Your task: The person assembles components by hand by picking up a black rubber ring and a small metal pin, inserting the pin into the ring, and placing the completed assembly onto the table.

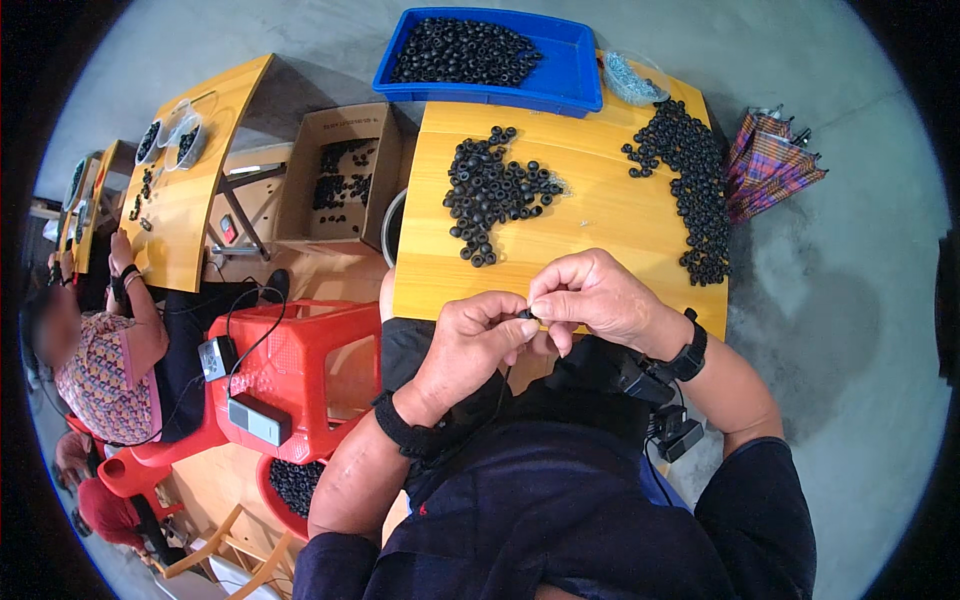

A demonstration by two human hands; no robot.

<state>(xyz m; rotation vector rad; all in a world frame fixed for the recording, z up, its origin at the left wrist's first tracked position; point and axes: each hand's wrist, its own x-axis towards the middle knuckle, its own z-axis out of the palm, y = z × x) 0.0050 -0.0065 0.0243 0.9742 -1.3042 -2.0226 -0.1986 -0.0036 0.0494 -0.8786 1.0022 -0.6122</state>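
In front of my body, at the near edge of the yellow table (pixel 420 290), both my hands meet around one small black round part (pixel 527 314). My left hand (pixel 472 338) pinches it between thumb and fingers. From the other side my right hand (pixel 602 300) closes thumb and forefinger on the same part; anything smaller between these fingertips is hidden. Beyond my hands lies a heap of black ring-like parts (pixel 495 190) with hollow centres. Some small clear pieces (pixel 562 187) lie at its right side. A second spread of black parts (pixel 690 180) runs along the table's right edge.
A blue tray (pixel 590 70) of black parts sits at the far edge, beside a clear bowl (pixel 635 80) with small bluish pieces. Left are a cardboard box (pixel 385 150), red stool (pixel 290 345) and red basin (pixel 268 500). A person (pixel 110 370) works at another table. A folded umbrella (pixel 765 165) stands right.
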